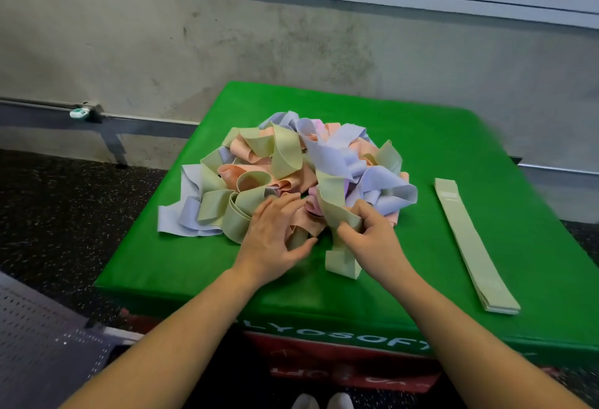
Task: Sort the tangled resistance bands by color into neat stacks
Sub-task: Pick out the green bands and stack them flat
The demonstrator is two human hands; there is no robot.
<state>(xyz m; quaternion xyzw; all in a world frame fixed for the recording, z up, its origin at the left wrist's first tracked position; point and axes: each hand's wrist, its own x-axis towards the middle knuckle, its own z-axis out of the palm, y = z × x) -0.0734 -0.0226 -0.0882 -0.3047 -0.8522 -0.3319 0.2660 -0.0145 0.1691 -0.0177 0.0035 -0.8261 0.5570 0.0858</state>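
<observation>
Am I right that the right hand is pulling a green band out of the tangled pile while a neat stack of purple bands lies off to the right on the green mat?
Not quite. The head view shows the neat stack is pale green, not purple. The rest holds: the right hand grips a green band from the tangled pile on the green mat.

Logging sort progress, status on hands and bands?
Right hand pinching a green band, left hand open on the tangled pile. One green stack laid out right of it. Purple and peach unsorted, band still snagged.
</observation>
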